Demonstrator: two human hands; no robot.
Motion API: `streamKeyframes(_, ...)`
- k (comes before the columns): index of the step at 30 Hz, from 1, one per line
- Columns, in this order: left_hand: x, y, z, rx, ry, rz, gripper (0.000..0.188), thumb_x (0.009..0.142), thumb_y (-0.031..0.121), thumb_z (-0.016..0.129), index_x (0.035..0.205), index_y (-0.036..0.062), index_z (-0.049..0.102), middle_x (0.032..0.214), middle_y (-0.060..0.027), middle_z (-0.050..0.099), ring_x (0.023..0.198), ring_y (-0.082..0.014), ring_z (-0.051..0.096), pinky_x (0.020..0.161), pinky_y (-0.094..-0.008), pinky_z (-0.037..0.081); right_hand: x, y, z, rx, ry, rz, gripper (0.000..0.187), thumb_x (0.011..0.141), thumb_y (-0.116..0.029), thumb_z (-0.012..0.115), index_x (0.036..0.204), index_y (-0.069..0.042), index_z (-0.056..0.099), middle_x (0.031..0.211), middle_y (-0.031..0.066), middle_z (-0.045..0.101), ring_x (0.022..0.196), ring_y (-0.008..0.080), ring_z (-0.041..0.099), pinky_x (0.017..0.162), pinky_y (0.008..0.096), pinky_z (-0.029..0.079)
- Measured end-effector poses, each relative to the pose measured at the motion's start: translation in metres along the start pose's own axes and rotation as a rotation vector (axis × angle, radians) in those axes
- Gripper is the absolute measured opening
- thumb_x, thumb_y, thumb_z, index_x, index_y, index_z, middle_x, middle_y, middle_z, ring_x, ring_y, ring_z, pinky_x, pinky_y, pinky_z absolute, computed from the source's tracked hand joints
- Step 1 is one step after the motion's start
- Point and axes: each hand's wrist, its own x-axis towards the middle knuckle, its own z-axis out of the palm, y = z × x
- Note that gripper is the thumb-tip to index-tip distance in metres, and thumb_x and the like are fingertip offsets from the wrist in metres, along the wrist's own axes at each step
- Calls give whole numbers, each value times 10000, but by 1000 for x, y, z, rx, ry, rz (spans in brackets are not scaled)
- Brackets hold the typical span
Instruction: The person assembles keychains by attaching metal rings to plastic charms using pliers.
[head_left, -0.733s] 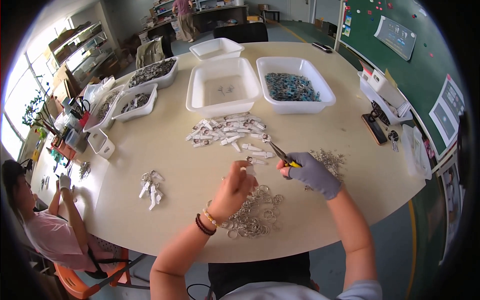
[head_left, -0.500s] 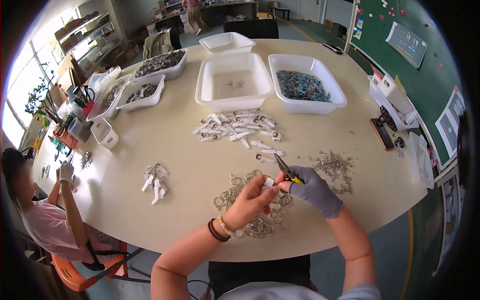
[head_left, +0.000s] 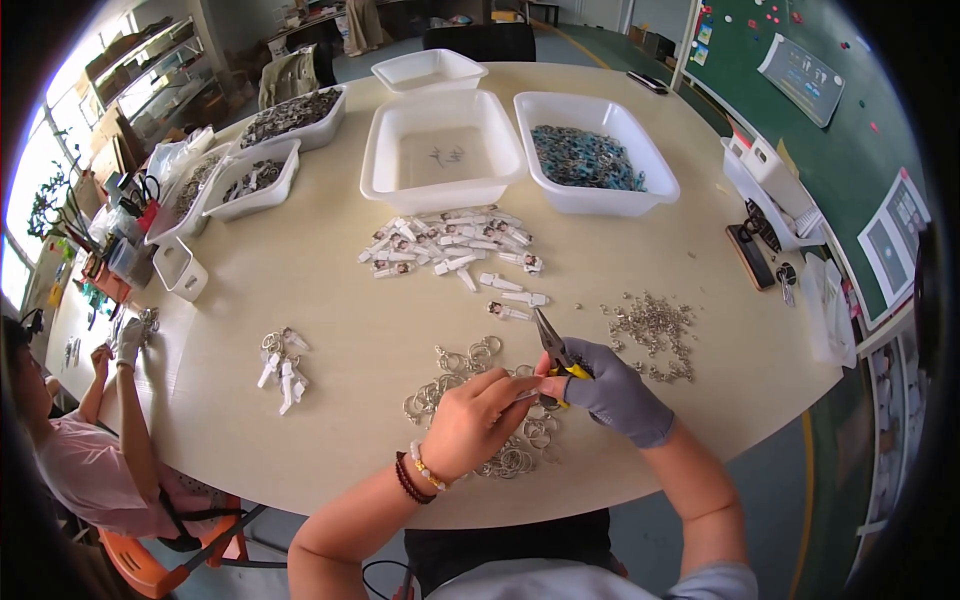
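My bare left hand [head_left: 472, 422] is closed, its fingertips pinching a small white piece [head_left: 527, 394] that is mostly hidden by the fingers. My right hand [head_left: 625, 392], in a grey fingerless glove, grips a pair of pliers [head_left: 552, 345] with yellow handles, the dark jaws pointing up and away. The thumbs and fingertips of both hands meet. Beneath and around the left hand lie metal key rings [head_left: 420, 402]. Small metal findings [head_left: 652, 335] are scattered beyond the right hand. Farther off is a heap of white printed tags [head_left: 445, 243], with a few loose tags [head_left: 515, 293] nearer me.
Assembled white keychains [head_left: 285, 368] lie to the left. At the back stand a white tub [head_left: 375, 165], a tub of blue-and-metal pieces [head_left: 655, 200] and trays of metal parts [head_left: 300, 150]. A phone [head_left: 748, 255] lies right. A co-worker [head_left: 90, 455] sits at far left.
My left hand has rolled over the white piece, which showed more plainly before. The pliers stay in my right hand, with their jaws more upright. The whole view has shifted slightly.
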Motion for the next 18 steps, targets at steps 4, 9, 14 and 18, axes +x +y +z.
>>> streamKeyframes(4, 3, -3, -3, -106, -70, -78, 180, 797, 5, 680, 968, 61, 671, 736, -67, 551, 612, -229, 546, 567, -316, 447, -2, -1, -1, 59, -28, 44, 194, 861, -144, 676, 1000, -30, 605, 882, -14, 595, 815, 43, 544, 734, 200, 447)
streamKeyframes(9, 3, -14, -9, -275, -174, -99, 173, 794, -6, 691, 959, 44, 675, 753, -61, 564, 668, -186, 542, 616, -288, 442, -3, -6, -5, 14, -144, 6, 193, 854, -139, 680, 991, -28, 601, 876, -10, 595, 834, 53, 555, 761, 207, 448)
streamKeyframes(14, 0, -11, -2, -667, -177, -408, 71, 881, 73, 654, 943, 40, 666, 735, 38, 532, 634, -73, 488, 561, -229, 404, -4, -7, -4, -77, -135, -83, 229, 849, -159, 698, 987, -16, 586, 889, 7, 611, 861, 41, 545, 766, 232, 455)
streamKeyframes(18, -5, -15, -1, -1046, -185, -724, 96, 923, 148, 623, 963, 69, 659, 751, 70, 519, 617, -23, 433, 514, -190, 337, -5, 2, 3, -254, 56, -220, 269, 798, -151, 734, 984, -32, 579, 893, 36, 622, 835, 100, 589, 757, 282, 478)
